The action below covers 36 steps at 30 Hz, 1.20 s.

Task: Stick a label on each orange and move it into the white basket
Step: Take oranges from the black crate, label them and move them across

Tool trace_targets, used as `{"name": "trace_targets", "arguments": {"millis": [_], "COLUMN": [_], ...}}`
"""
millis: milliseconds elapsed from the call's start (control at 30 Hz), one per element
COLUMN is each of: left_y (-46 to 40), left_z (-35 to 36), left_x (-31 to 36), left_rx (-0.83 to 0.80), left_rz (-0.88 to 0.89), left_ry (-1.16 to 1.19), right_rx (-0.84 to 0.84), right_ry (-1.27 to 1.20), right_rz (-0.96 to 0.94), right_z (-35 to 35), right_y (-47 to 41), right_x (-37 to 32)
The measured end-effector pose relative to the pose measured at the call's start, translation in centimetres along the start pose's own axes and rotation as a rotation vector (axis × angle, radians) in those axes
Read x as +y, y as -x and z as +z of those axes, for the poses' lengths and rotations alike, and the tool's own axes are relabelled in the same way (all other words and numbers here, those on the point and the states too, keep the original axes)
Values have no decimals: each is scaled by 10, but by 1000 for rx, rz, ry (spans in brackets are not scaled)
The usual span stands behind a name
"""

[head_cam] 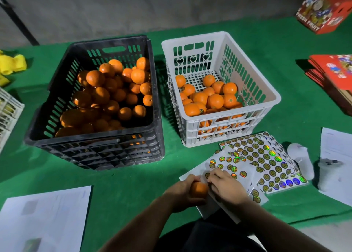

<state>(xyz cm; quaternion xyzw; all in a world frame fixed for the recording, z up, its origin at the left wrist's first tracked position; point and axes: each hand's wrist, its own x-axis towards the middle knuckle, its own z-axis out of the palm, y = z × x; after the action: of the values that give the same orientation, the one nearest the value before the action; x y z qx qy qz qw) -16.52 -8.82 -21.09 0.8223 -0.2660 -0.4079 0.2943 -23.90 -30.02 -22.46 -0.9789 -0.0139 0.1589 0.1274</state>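
One orange [199,190] between both hands

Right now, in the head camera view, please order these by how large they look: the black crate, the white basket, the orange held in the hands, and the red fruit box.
1. black crate
2. white basket
3. red fruit box, cut off and farther away, so unsure
4. held orange

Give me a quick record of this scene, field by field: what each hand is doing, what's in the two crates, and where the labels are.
left hand: holds an orange
right hand: at the orange, over the label sheets
black crate: heaped with oranges
white basket: partly filled, some oranges showing labels
label sheets: on the green cloth, in front of the white basket
label on held orange: cannot tell
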Motion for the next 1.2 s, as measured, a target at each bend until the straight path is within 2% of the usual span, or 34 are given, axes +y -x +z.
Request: {"name": "trace_targets", "arguments": {"millis": [100, 133, 233, 333, 433, 533, 733, 833, 1067, 1200], "left_y": [0, 0, 0, -1, 1, 3, 8, 12, 33, 41], "left_z": [2, 4, 6, 8, 7, 3, -3, -10, -25, -30], "left_x": [-3, -4, -6, -7, -7, -8, 4, 10, 35, 51], "left_rx": [10, 19, 60, 102, 147, 204, 203, 235, 374, 372], "left_rz": [-7, -12, -29, -21, -23, -5, 87, 139, 244, 282], "left_ry": [26, 41, 79, 187, 352, 391, 655, 634, 825, 941], "right_rx": [268, 305, 221, 103, 44, 65, 80, 47, -82, -190], "right_ry": [-313, -422, -708, -866, -880, -906, -846, -792, -983, -1115], "right_rz": [64, 97, 124, 103, 105, 116, 118, 81, 117, 105], "right_z": [-9, -15, -34, -48, -53, -56, -61, -72, -115, -128], "right_y": [8, 11, 18, 19, 15, 12, 7, 6, 3, 7], "right_x": [-4, -8, -23, -36, -45, -49, -49, -45, -50, -50]}}
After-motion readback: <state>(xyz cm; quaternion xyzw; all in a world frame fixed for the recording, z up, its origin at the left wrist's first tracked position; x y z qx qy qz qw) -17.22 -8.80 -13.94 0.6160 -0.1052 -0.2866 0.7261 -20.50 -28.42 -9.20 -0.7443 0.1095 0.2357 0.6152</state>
